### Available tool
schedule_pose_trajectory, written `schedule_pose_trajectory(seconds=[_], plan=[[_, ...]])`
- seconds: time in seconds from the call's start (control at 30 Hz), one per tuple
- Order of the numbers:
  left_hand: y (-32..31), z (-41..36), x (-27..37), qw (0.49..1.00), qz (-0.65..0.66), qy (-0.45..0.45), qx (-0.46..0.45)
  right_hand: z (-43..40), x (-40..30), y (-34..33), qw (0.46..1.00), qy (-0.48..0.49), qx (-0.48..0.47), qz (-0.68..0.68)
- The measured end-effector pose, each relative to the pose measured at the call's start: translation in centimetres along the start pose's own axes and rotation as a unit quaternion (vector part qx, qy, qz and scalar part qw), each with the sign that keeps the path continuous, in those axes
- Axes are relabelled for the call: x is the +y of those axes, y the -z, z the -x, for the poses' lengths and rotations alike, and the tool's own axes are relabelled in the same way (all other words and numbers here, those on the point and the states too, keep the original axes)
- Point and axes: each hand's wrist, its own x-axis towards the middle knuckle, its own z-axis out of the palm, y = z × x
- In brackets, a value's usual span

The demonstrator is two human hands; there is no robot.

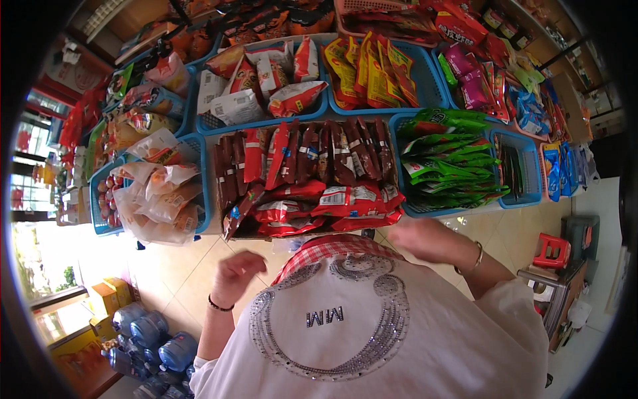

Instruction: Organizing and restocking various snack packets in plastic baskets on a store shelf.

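Observation:
My left hand (240, 272) hangs over the tiled floor, short of the display's front edge. Its fingers are loosely bent, and I see nothing in them. My right hand (423, 240) is blurred by motion below the blue basket (397, 149) of green snack packets (448, 172); its fingers are not clear. Between and beyond my hands is a cardboard box (304, 235). Dark brown packets (344, 154) stand upright in its back part, and red packets (349, 199) lie across the front. Left of the box, whitish bags (167, 192) heap over a blue basket (203, 182).
Behind are blue baskets with red-and-white bags (271, 75) and yellow packets (379, 75). Large blue water bottles (177, 351) and yellow cartons (103, 298) are on the floor at left. A red plastic stool (552, 251) is at right, near a metal-edged cabinet (560, 294).

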Motion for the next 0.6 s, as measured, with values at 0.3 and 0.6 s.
schedule_pose_trajectory(seconds=[0.3, 0.6], plan=[[2.7, -14.0, 5.5, 0.776, -0.586, -0.228, 0.055, -16.0, -0.7, -1.0, 0.925, -0.183, 0.315, 0.111], [2.9, -17.5, 0.6, 0.732, -0.650, -0.204, 0.011, -17.2, -0.7, -1.8, 0.898, -0.298, 0.287, 0.148]])
